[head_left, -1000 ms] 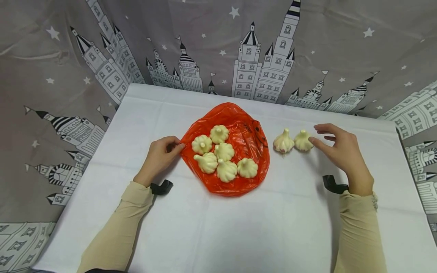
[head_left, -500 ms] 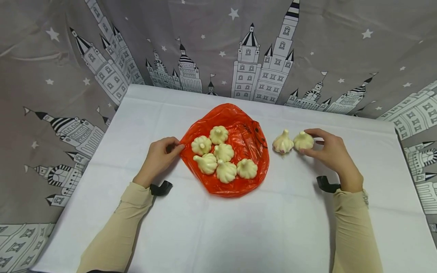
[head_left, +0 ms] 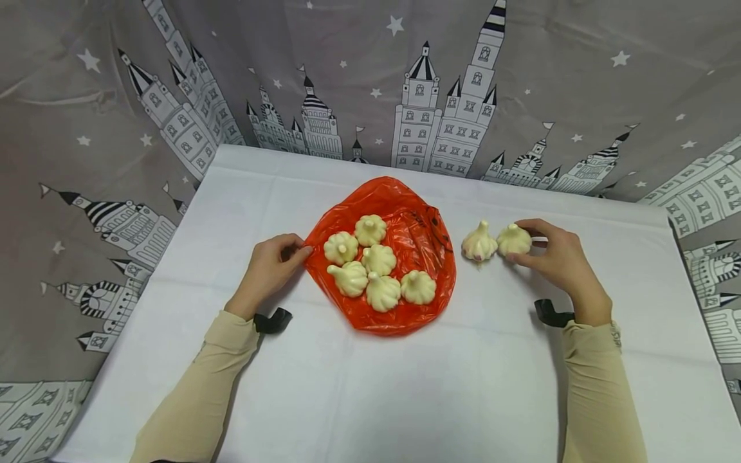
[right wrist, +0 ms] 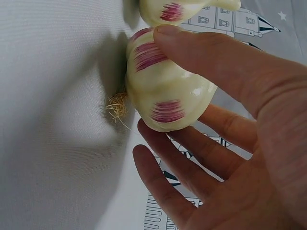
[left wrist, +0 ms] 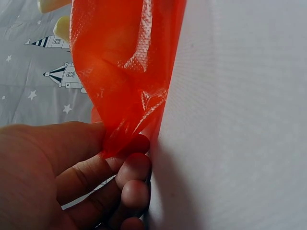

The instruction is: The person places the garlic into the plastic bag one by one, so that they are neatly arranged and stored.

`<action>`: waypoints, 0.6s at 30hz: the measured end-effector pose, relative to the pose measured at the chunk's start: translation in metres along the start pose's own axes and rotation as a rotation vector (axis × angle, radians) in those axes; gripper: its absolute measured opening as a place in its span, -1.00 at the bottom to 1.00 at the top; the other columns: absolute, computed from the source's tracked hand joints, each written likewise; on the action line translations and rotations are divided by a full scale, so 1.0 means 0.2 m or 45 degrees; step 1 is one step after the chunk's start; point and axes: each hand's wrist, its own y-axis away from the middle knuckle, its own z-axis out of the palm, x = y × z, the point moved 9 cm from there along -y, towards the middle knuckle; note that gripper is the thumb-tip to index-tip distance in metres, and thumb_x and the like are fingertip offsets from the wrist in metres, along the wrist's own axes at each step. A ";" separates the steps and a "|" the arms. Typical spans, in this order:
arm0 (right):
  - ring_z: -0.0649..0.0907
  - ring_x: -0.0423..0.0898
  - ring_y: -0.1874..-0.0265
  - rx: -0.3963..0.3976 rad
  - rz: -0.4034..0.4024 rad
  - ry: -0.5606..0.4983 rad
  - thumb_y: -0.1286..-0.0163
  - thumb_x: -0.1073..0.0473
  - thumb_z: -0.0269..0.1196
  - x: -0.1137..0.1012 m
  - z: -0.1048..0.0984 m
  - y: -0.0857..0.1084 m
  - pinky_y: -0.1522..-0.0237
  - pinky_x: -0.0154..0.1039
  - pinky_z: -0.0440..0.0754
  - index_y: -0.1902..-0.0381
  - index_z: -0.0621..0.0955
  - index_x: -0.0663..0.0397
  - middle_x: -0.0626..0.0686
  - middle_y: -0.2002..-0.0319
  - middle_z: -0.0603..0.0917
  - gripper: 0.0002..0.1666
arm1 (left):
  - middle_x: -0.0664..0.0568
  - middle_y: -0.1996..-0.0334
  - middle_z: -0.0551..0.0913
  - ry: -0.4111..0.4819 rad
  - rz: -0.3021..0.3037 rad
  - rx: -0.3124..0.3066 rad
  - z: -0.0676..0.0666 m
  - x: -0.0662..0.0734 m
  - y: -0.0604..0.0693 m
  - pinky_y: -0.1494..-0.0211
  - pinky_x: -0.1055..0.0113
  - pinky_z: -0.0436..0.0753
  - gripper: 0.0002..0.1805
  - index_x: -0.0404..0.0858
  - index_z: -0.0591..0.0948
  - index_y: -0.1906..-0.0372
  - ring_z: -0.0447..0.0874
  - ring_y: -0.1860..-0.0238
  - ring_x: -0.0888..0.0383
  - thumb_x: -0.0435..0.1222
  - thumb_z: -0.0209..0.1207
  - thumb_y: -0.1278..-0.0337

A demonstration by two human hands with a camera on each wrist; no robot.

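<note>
My left hand (head_left: 271,267) pinches the left edge of a red plastic bag (head_left: 379,321) lying flat on the table. In the left wrist view the bag's corner (left wrist: 127,115) is caught between thumb and fingers. Several pale garlic bulbs (head_left: 383,292) sit on the bag, grouped towards its left and front. Right of the bag, two more bulbs stand side by side. My right hand (head_left: 558,260) grips the outer garlic bulb (head_left: 513,240), thumb on its near side and fingers round its far side. In the right wrist view this bulb (right wrist: 168,91) shows purple streaks and a tuft of roots.
The other garlic bulb (head_left: 479,242) stands just left of the gripped one, close beside it. A white cloth (head_left: 405,399) covers the table. Behind and at the sides hangs a grey curtain (head_left: 347,38) printed with castles and stars.
My right hand has moved left and closed its thumb and fingers round the outer garlic bulb. The left hand, the bag and the bulbs on it have stayed in place.
</note>
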 end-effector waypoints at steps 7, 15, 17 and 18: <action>0.73 0.44 -0.05 0.090 -0.015 0.008 -0.22 0.17 0.59 -0.01 -0.05 0.01 -0.11 0.26 0.62 -0.32 0.58 0.24 0.38 -0.22 0.66 -0.26 | -0.08 0.39 0.64 0.008 0.002 -0.004 0.00 0.00 0.00 0.22 0.28 0.42 -0.84 -0.26 0.73 0.21 0.48 0.33 0.03 -0.24 0.30 -0.45; 0.74 0.02 -0.05 0.306 -0.006 -0.021 -0.19 0.20 0.60 -0.03 -0.19 0.05 0.06 -0.73 0.48 -0.29 0.62 0.19 0.31 -0.10 0.74 -0.29 | -0.07 0.40 0.64 0.002 0.012 0.006 0.00 0.00 0.00 0.22 0.30 0.42 -0.84 -0.25 0.73 0.21 0.48 0.34 0.05 -0.23 0.30 -0.45; 0.72 -0.16 -0.01 0.336 -0.017 -0.026 -0.19 0.19 0.60 -0.04 -0.21 0.05 0.06 -0.75 0.46 -0.28 0.63 0.17 0.30 -0.09 0.75 -0.30 | -0.06 0.40 0.64 -0.001 0.011 0.008 0.00 0.00 0.00 0.22 0.30 0.41 -0.84 -0.25 0.73 0.21 0.48 0.34 0.05 -0.22 0.30 -0.44; 0.69 -0.29 0.01 0.344 -0.019 -0.030 -0.19 0.19 0.60 -0.04 -0.22 0.05 0.06 -0.75 0.46 -0.28 0.63 0.16 0.29 -0.09 0.76 -0.30 | -0.07 0.40 0.64 -0.003 0.013 0.008 0.00 0.00 0.00 0.23 0.30 0.41 -0.84 -0.25 0.73 0.21 0.48 0.34 0.05 -0.22 0.30 -0.44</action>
